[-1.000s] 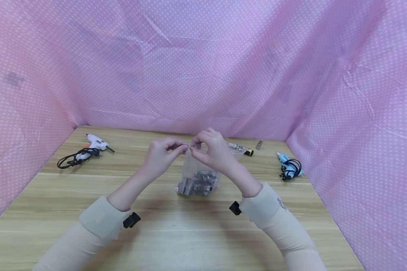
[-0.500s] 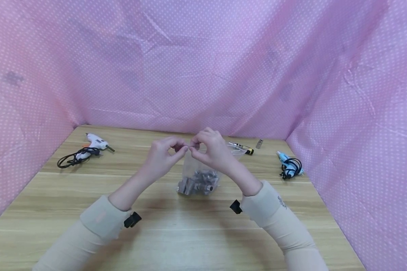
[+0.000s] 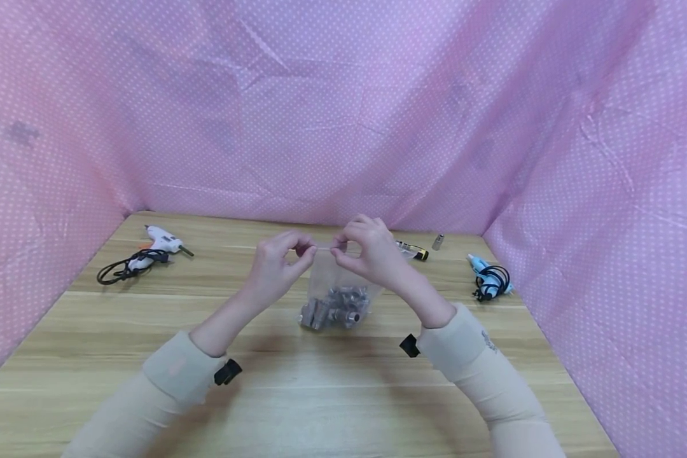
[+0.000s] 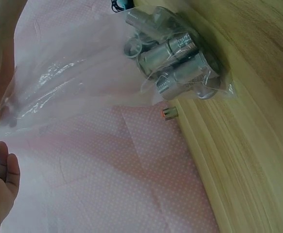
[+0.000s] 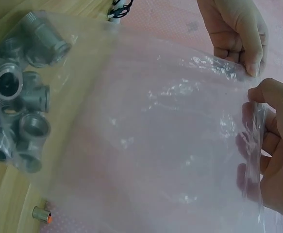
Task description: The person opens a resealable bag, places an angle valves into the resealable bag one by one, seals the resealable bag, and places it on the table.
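Observation:
A clear plastic bag (image 3: 326,277) hangs upright by its top edge, with several hollow metal fittings (image 5: 22,107) gathered at its bottom. My left hand (image 3: 277,264) pinches the top edge at its left part between thumb and fingers. A short way to the right, my right hand (image 3: 374,251) pinches the same edge, with its other fingers behind the film in the right wrist view. A short stretch of the edge shows between the two hands. The bag's lower end sits close over the wooden table (image 3: 298,407).
A white glue gun (image 3: 163,242) with a black cord lies at the back left. On the right is a light-blue glue gun (image 3: 486,280) with a coiled cord. Behind my right hand lies a yellow-and-black tool (image 3: 418,253). One small metal fitting (image 3: 437,242) stands near the pink curtain (image 3: 343,127).
My right hand has slid to the right along the bag's top edge, widening the space between the hands. The left hand and the fittings stay nearly in place.

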Available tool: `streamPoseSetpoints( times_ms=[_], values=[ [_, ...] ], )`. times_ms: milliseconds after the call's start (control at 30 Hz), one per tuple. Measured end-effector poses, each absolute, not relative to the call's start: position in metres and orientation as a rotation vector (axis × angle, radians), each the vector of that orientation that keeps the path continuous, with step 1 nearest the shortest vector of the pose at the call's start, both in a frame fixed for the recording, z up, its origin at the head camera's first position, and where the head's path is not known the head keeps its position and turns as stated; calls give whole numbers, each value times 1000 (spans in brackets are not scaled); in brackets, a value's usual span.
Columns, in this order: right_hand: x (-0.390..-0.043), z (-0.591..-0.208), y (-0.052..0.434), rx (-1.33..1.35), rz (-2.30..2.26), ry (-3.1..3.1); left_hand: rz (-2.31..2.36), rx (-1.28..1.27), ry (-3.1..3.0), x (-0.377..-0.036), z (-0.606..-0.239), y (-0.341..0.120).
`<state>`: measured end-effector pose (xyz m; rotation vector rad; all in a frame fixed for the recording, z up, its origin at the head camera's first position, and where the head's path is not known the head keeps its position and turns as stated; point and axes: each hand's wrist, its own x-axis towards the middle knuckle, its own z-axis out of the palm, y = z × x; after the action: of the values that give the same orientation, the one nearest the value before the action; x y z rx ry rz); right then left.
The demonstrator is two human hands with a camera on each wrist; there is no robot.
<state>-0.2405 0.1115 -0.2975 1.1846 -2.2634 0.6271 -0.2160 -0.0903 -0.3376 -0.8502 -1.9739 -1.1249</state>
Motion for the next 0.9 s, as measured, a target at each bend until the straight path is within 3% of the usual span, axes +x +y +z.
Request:
streamPoseSetpoints(
  times_ms=[900],
  values=[
    [-243, -288, 124, 1318, 487, -2325, -965, -1061, -1966, -221, -330, -91]
  ],
)
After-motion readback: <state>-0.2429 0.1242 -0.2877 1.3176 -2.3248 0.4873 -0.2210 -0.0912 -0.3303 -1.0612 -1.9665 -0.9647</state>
